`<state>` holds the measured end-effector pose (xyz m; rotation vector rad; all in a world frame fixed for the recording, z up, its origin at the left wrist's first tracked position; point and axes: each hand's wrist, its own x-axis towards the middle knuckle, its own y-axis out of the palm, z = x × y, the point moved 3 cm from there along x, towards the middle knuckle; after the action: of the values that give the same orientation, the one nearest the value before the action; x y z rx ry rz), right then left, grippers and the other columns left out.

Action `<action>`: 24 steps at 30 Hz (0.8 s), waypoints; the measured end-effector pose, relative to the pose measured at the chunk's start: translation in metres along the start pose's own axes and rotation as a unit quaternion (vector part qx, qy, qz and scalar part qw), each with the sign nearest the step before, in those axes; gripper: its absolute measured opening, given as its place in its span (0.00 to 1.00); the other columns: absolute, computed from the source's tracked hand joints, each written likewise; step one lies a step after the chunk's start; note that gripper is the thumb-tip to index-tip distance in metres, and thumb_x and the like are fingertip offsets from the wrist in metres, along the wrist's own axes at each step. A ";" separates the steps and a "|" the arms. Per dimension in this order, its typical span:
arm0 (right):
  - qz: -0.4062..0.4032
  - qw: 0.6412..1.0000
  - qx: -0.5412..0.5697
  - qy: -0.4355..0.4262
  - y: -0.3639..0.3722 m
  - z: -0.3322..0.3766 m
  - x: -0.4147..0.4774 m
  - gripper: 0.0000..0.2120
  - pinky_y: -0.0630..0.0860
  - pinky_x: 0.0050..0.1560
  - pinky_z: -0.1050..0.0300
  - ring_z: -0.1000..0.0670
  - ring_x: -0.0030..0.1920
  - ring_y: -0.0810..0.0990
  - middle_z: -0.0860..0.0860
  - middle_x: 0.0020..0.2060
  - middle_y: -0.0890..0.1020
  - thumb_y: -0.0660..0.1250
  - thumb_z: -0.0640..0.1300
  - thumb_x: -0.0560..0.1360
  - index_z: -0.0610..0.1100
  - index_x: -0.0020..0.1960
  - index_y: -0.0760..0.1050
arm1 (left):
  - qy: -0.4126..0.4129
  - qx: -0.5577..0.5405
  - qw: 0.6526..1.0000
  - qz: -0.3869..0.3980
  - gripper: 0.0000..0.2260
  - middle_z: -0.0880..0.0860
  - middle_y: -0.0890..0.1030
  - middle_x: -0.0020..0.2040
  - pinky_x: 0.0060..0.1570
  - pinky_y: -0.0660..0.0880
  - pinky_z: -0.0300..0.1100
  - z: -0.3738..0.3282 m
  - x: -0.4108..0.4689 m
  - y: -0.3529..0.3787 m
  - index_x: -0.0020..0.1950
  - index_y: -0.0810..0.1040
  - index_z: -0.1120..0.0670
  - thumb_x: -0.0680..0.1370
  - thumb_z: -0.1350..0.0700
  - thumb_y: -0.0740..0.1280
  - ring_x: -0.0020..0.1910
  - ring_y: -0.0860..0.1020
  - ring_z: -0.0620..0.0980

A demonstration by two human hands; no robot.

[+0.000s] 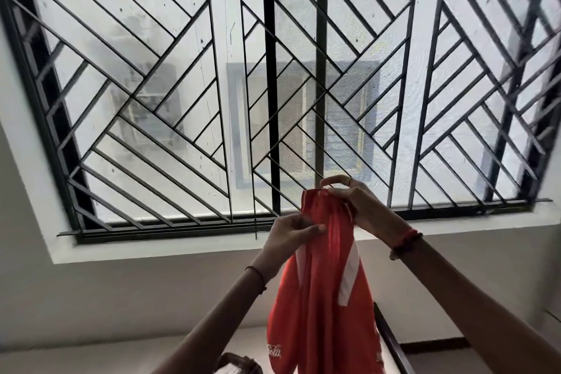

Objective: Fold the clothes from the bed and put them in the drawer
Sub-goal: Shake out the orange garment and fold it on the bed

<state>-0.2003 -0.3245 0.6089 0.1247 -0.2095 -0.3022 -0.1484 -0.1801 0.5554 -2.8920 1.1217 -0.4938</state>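
The red garment (321,297) hangs bunched in the air, held up near its top. The left hand (291,234) pinches a fold between thumb and fingers, and the right hand (355,200) curls round the top edge. For a clean fold, the hands should likely slide apart along that edge until the cloth hangs flat. Behind is the barred window (273,85).
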 end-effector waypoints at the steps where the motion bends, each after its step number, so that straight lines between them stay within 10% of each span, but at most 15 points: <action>1: -0.002 1.000 -0.006 0.001 -0.001 0.000 -0.001 0.09 0.72 0.24 0.66 0.56 0.26 0.77 0.44 0.35 0.76 0.62 0.33 0.76 0.41 0.54 0.75 | -0.005 0.002 1.000 -0.006 0.06 0.49 0.78 0.33 0.36 0.69 0.33 -0.001 -0.001 -0.001 0.40 0.80 0.60 0.71 0.59 0.74 0.33 0.73 0.41; 12: -0.041 0.991 -0.128 -0.029 -0.013 -0.016 0.001 0.07 0.67 0.24 0.65 0.52 0.32 0.72 0.42 0.39 0.73 0.65 0.37 0.75 0.42 0.53 0.76 | -0.042 -0.041 0.998 0.031 0.08 0.55 0.81 0.41 0.44 0.72 0.37 0.005 -0.008 0.001 0.49 0.82 0.62 0.75 0.58 0.70 0.42 0.76 0.48; 20: -0.190 0.916 -0.330 -0.125 -0.011 -0.042 -0.007 0.04 0.72 0.44 0.59 0.49 0.41 0.77 0.46 0.41 0.79 0.69 0.41 0.74 0.45 0.47 0.74 | -0.063 -0.122 0.989 -0.047 0.07 0.58 0.81 0.45 0.44 0.73 0.37 0.012 -0.006 0.009 0.50 0.82 0.60 0.78 0.60 0.66 0.45 0.75 0.52; 24: -0.213 0.899 -0.351 -0.155 0.004 -0.042 -0.036 0.07 0.67 0.35 0.67 0.56 0.34 0.77 0.53 0.31 0.79 0.72 0.47 0.73 0.45 0.39 0.78 | -0.065 -0.177 0.979 -0.072 0.06 0.55 0.84 0.42 0.41 0.77 0.34 0.016 -0.007 0.012 0.50 0.82 0.60 0.77 0.61 0.67 0.40 0.80 0.46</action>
<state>-0.2239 -0.3054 0.5625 -0.6090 -0.3782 -0.8195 -0.1564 -0.1861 0.5369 -3.2667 1.0830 -0.1069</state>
